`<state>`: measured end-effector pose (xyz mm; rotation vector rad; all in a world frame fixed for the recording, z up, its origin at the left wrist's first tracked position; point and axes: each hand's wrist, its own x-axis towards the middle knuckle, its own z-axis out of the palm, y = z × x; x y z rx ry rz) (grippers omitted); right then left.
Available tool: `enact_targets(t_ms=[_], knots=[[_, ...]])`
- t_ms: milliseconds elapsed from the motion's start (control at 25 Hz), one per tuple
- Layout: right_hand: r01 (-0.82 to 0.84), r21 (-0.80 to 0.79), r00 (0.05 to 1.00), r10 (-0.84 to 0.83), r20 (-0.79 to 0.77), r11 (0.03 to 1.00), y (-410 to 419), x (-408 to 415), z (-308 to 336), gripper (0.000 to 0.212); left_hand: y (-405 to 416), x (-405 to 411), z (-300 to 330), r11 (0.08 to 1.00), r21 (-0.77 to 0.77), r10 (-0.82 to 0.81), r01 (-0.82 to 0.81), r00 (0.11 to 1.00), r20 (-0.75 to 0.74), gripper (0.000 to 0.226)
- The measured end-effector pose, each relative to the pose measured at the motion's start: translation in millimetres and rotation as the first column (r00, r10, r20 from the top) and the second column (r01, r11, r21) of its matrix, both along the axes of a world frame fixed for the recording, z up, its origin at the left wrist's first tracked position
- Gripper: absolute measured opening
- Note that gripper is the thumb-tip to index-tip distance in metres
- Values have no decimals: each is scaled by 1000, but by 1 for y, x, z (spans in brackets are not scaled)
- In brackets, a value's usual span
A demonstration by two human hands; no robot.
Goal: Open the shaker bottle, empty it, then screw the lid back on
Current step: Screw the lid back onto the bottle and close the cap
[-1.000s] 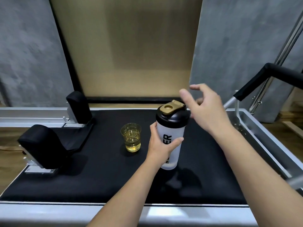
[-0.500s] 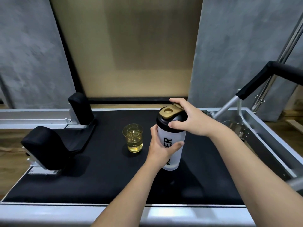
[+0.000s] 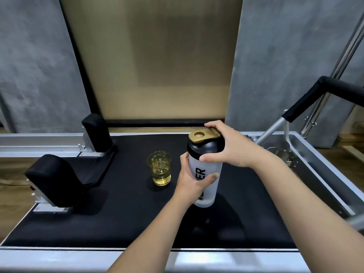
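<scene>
Right hand (image 3: 230, 148) is clamped over the black screw-on lid with the gold flip cap (image 3: 204, 143), thumb on the near side at the lid's lower edge and fingers wrapped around the back. Left hand (image 3: 192, 180) is closed around the middle of the frosted white plastic shaker bottle with black lettering (image 3: 206, 174), thumb across the print. The bottle stands upright, held over the black padded carriage (image 3: 118, 213), just right of the small clear cup of yellowish liquid (image 3: 160, 167); I can't tell if its base actually touches the pad.

Handling-wise, my guess: stiff plastic, light, especially if it's already been poured out. The frosted wall looks smooth, so it could spin in the palm when the lid gets torqued. Best hold is what's happening here, one hand around the body, the other around the lid's rim and not the gold flap, since that's hinged.

Versus a second ago: the right hand was open in the air off to the right of the lid, and half a second ago it had just landed on it. Now it sits lower with the thumb further round. The left hand hasn't budged, same with the cup.
</scene>
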<state>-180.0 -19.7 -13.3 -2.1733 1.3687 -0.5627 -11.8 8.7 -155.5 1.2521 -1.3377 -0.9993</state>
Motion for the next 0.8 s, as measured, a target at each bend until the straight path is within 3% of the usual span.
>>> enact_targets(t_ms=[120,240,320,440,600,720,800], knots=[[197,-126,980,-200,-17,972,12,18,-8,95,0,-13,3,998,23,55,-56,998,38,84],[449,-244,867,-485,-111,859,26,40,-11,96,-5,-25,8,992,98,80,-82,997,22,90],[439,-210,871,-471,-137,874,29,39,-4,98,-7,-25,7,992,98,77,-80,996,37,91],[278,-76,942,-287,-173,958,28,25,10,105,-6,-16,4,994,61,87,-90,994,60,83],[82,77,992,-73,-103,994,24,12,19,86,0,-9,2,998,16,65,-65,998,17,79],[190,-3,978,-189,-86,982,26,16,19,87,-1,-13,4,998,26,64,-65,998,28,78],[346,-186,898,-382,-217,919,34,33,10,90,-2,-16,6,996,54,68,-70,997,39,84]])
